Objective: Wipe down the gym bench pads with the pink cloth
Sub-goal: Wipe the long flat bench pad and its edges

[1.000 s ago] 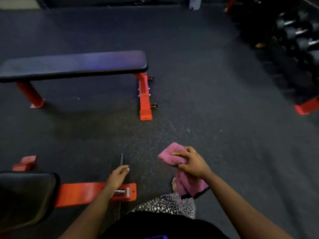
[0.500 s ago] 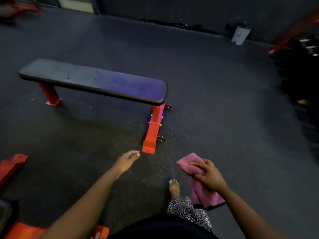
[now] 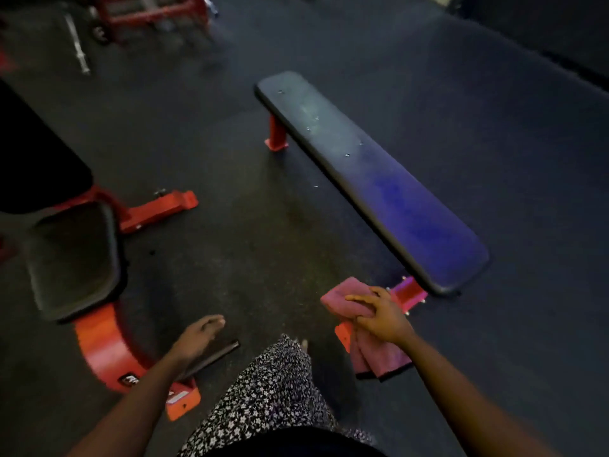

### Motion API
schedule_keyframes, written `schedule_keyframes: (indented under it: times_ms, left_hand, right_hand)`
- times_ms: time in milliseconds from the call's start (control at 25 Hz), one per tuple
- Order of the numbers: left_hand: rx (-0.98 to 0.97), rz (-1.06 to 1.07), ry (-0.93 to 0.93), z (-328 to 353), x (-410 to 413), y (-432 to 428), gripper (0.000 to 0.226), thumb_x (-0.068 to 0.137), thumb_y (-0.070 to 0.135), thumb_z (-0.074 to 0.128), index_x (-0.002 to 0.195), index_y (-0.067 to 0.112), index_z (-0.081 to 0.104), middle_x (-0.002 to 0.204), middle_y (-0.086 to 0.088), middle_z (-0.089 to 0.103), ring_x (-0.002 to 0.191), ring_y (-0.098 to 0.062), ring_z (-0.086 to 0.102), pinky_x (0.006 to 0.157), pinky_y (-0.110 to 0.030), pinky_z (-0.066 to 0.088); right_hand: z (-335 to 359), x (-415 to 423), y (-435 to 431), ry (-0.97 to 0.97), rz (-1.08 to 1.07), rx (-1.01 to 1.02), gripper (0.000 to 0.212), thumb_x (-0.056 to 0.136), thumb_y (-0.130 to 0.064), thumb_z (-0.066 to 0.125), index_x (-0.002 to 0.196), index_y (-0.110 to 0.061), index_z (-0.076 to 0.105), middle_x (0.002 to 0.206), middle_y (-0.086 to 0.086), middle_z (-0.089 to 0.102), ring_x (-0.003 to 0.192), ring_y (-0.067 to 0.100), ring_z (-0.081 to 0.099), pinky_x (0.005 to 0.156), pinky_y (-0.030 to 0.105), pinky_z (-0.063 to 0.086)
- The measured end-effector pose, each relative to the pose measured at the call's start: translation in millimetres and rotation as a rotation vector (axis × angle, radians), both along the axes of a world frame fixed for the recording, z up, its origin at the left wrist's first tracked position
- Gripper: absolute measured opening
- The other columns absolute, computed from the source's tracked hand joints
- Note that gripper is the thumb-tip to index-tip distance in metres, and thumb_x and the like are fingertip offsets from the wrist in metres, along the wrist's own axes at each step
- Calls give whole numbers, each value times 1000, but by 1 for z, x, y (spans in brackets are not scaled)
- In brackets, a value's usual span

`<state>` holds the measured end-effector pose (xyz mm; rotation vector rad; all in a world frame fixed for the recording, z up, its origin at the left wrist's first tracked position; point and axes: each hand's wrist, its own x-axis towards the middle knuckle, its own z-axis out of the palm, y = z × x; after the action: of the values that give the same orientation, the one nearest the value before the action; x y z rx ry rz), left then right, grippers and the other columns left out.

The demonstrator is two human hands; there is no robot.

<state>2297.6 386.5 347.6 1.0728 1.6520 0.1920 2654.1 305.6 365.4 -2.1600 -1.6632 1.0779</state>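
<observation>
A flat gym bench with a long dark pad (image 3: pixel 369 179) on red legs runs diagonally from upper centre to the right. My right hand (image 3: pixel 379 313) grips the folded pink cloth (image 3: pixel 346 300) just in front of the pad's near end, in the air above the bench's red foot. Part of the cloth hangs down below the hand. My left hand (image 3: pixel 197 336) hovers with relaxed fingers, holding nothing, above the floor. At the left stands a second bench with a dark seat pad (image 3: pixel 74 258) on a red frame.
The second bench's red frame (image 3: pixel 105 354) and a dark bar (image 3: pixel 214 357) lie right by my left hand. A red rack and a steel bar (image 3: pixel 77 44) are at the far upper left. Dark rubber floor (image 3: pixel 250 232) stretches between the two benches. My patterned skirt fills the bottom centre.
The view has swung left and closer, so the flat bench now sits to the right. My right hand, still gripping the cloth, has come up near the pad's end. The second bench is back in view.
</observation>
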Motion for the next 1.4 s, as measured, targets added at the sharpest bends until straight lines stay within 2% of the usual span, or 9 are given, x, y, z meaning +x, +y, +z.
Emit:
schedule_keyframes:
  times_ms: [120, 200, 320, 480, 680, 920, 1040, 1240, 1400]
  left_hand:
    - [16, 237, -23, -21, 1, 63, 28, 97, 22, 42, 120, 12, 55, 103, -6, 53, 80, -13, 48, 61, -23, 29]
    - [23, 347, -77, -29, 10, 115, 26, 98, 24, 40, 119, 16, 53, 107, -5, 52, 82, -13, 50, 64, -25, 33]
    - [6, 410, -129, -16, 33, 221, 34, 98, 27, 40, 127, 11, 49, 119, -7, 53, 111, -25, 53, 91, -36, 39]
    - [60, 339, -207, 0, 70, 366, 48, 96, 42, 38, 137, 16, 41, 140, -5, 45, 131, -24, 41, 112, -43, 28]
    - [138, 358, -337, 23, 132, 529, 51, 96, 47, 32, 139, 20, 36, 144, -3, 41, 132, -22, 38, 112, -45, 28]
    - [275, 533, -364, 11, 189, 686, 50, 98, 37, 36, 143, 18, 30, 148, -6, 35, 134, -21, 34, 101, -29, 28]
    - [198, 587, -355, -22, 222, 751, 50, 98, 36, 37, 143, 17, 30, 147, -6, 36, 133, -21, 35, 98, -27, 28]
    - [140, 676, -357, -93, 271, 850, 55, 96, 37, 41, 145, 18, 26, 149, -9, 32, 135, -22, 35, 114, -40, 27]
    - [100, 662, -348, -151, 297, 917, 56, 97, 41, 33, 147, 21, 19, 155, -6, 18, 141, -20, 24, 115, -37, 20]
  right_hand:
    - [-4, 11, 130, -51, 179, -11, 54, 77, -31, 66, 129, -36, 53, 142, 8, 35, 125, 22, 45, 102, 27, 34]
    - [0, 11, 209, -83, 239, 29, 51, 81, -25, 66, 128, -39, 53, 143, 4, 32, 124, 21, 45, 102, 30, 36]
    - [12, 10, 327, -77, 237, 32, 46, 85, -26, 64, 127, -38, 51, 142, 1, 31, 123, 18, 43, 101, 31, 39]
    - [37, 13, 464, -69, 233, 111, 46, 86, -24, 63, 128, -36, 51, 140, 3, 33, 122, 19, 42, 98, 29, 38]
    - [45, 38, 610, -69, 220, 162, 47, 83, -25, 66, 126, -38, 53, 137, 3, 36, 121, 22, 44, 95, 28, 36]
    - [32, 71, 782, -107, 223, 176, 47, 83, -27, 66, 126, -41, 53, 141, 4, 34, 122, 24, 44, 94, 33, 38]
    - [18, 83, 868, -143, 249, 171, 51, 81, -23, 68, 127, -38, 54, 143, 8, 33, 126, 26, 43, 96, 31, 38]
    - [-36, 95, 982, -201, 183, 222, 51, 78, -27, 68, 125, -40, 55, 144, 8, 34, 123, 31, 45, 99, 39, 42]
    - [-88, 91, 1057, -314, 191, 263, 53, 80, -29, 65, 130, -37, 51, 149, 7, 26, 122, 33, 42, 100, 43, 39]
